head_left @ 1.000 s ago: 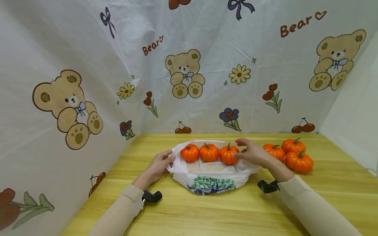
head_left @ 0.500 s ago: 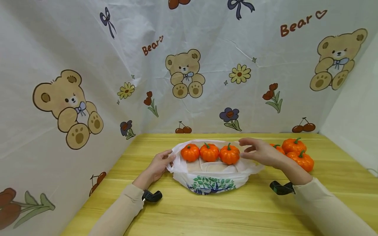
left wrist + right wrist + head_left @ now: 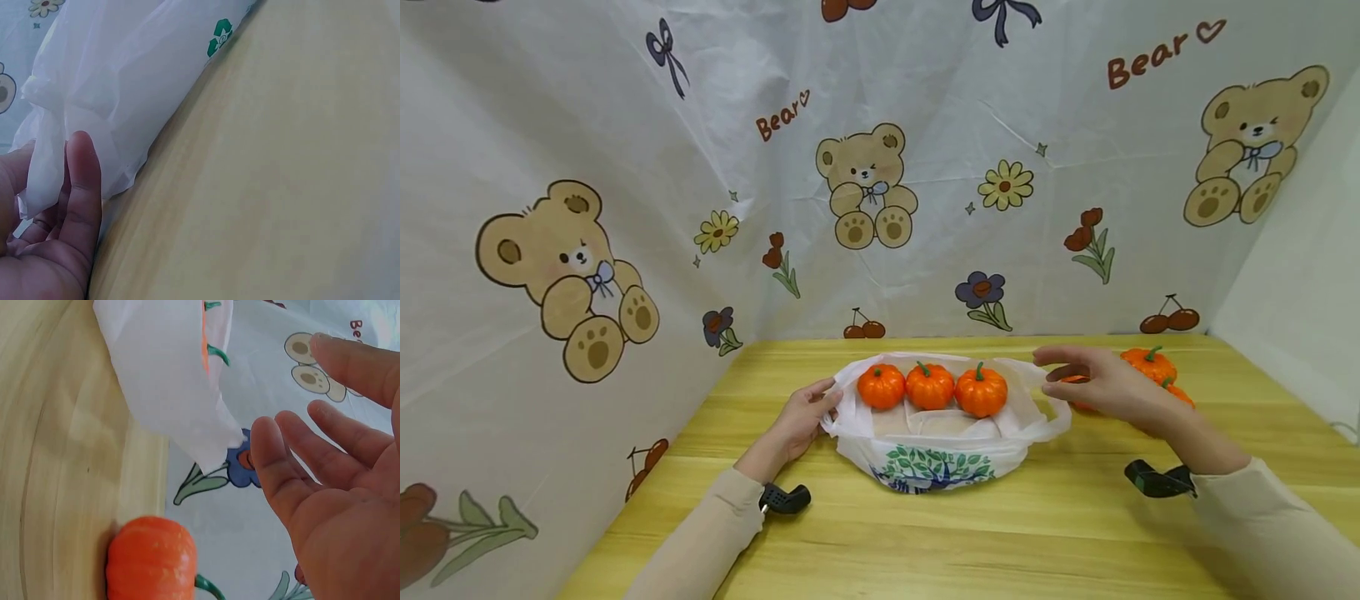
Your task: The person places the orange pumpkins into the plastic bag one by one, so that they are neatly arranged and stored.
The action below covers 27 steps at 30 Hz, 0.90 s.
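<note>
A white plastic bag [image 3: 1015, 450] with a green tree print lies on the table with its mouth spread. Inside it, three small orange pumpkins [image 3: 930, 387] stand in a row. My left hand [image 3: 801, 419] pinches the bag's left handle; in the left wrist view the white strip [image 3: 45, 159] runs between thumb and fingers. To the right of the bag, my right hand [image 3: 1105, 385] hovers with spread, slightly bent fingers and holds nothing. Beyond and below it sit three more pumpkins [image 3: 1148, 363], partly hidden by the hand. One loose pumpkin [image 3: 151, 559] shows in the right wrist view.
The wood-grain table [image 3: 880, 542] reaches back to a hanging sheet [image 3: 940, 275] printed with bears and flowers. More of that sheet hangs at the left, and a plain white wall [image 3: 1311, 308] stands at the right.
My right hand has drawn away from the rightmost pumpkin in the bag and moved right towards the loose pumpkins. My left hand stays at the bag's handle.
</note>
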Tool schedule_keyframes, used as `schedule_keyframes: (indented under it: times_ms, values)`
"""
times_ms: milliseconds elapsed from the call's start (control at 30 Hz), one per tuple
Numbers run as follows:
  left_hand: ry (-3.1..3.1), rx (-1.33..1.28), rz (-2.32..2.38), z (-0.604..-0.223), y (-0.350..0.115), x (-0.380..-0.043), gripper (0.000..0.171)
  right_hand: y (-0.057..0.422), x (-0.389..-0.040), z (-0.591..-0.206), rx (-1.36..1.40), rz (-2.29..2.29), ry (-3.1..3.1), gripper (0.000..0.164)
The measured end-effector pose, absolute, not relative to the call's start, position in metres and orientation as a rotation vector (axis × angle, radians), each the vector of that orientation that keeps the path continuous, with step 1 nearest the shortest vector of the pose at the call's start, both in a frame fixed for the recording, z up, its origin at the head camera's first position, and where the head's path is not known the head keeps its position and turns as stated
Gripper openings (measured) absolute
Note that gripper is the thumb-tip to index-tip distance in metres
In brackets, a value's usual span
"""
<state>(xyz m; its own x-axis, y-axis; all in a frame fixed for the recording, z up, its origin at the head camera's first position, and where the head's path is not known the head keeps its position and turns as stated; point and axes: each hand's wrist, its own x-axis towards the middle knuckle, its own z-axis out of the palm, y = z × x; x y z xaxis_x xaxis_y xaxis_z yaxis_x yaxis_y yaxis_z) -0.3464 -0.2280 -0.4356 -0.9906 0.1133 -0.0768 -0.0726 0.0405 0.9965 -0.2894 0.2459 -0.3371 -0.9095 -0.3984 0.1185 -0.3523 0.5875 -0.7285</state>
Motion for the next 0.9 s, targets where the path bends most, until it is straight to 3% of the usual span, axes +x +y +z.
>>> schedule_keyframes:
  times_ms: [467, 900]
  values:
    - [2.155, 0.026, 2.083, -0.436, -0.228, -0.347, 0.056, 0.302, -0.289, -0.332, -0.836, -1.171, 2.891, 0.047]
    - [2.138, 0.064, 2.084, -0.435, -0.229, -0.347, 0.061, 0.358, -0.289, -0.335, -0.774, -1.214, 2.885, 0.047]
